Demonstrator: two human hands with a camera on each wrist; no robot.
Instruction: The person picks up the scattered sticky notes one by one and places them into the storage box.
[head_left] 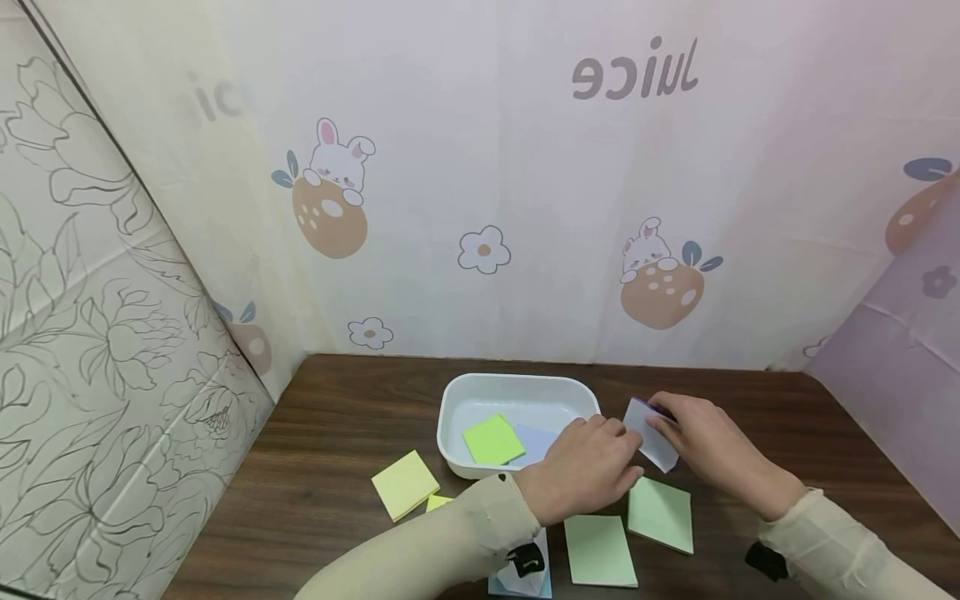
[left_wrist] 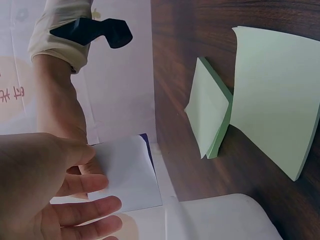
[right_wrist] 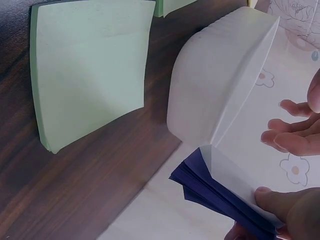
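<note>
My right hand (head_left: 712,446) pinches a pad of paper (head_left: 651,437) at one edge, to the right of the white tub. Its top sheet looks pale; in the right wrist view the sheets of the pad (right_wrist: 215,187) are dark blue-violet at the sides and slightly fanned, thumb on top. My left hand (head_left: 588,467) hovers by the tub's right front corner, fingers loosely extended. From the right wrist camera, the left fingers (right_wrist: 292,140) show apart from the pad. The white tub (head_left: 517,382) holds a bright green pad (head_left: 492,440) and a pale lavender one (head_left: 534,442).
Two pale green pads (head_left: 600,550) (head_left: 660,515) lie on the brown wooden table (head_left: 337,425) before the hands. A yellow pad (head_left: 405,485) sits left of the tub. Under the left sleeve, a light blue pad (head_left: 521,583) is partly hidden. A printed curtain (head_left: 487,167) hangs behind.
</note>
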